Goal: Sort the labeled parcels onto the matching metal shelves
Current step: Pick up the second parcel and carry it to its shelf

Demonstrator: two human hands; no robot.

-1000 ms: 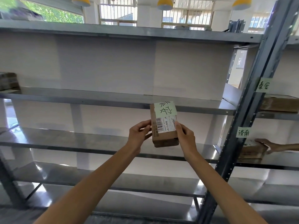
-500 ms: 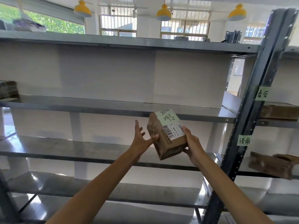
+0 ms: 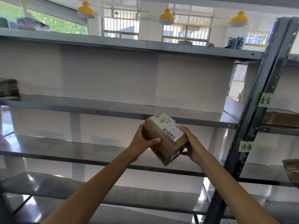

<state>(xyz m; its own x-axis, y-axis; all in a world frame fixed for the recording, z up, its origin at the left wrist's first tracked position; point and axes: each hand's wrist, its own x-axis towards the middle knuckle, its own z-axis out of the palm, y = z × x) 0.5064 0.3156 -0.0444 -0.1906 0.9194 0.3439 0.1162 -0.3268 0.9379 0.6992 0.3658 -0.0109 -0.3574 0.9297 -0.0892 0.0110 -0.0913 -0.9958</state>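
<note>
A small brown cardboard parcel (image 3: pixel 165 141) is held in the air in front of the metal shelves (image 3: pixel 97 107), tilted with one lower corner nearest the camera. It is gripped by both hands. The left hand (image 3: pixel 142 141) is curled round its left side with the thumb across the front, and the right hand (image 3: pixel 192 146) is closed on its right edge and underside. One pale green note (image 3: pixel 162 119) with handwritten characters is stuck at its top, and one white barcode label (image 3: pixel 172 133) lies below it. Half a second ago the left hand was spread, with only the thumb touching. Beyond, two green handwritten tags (image 3: pixel 264 100) are seen on the dark upright (image 3: pixel 252 126). Behind it one cardboard box (image 3: pixel 281 118) is shelved. Three yellow lamps (image 3: pixel 166 17) are hung farthest back.
</note>
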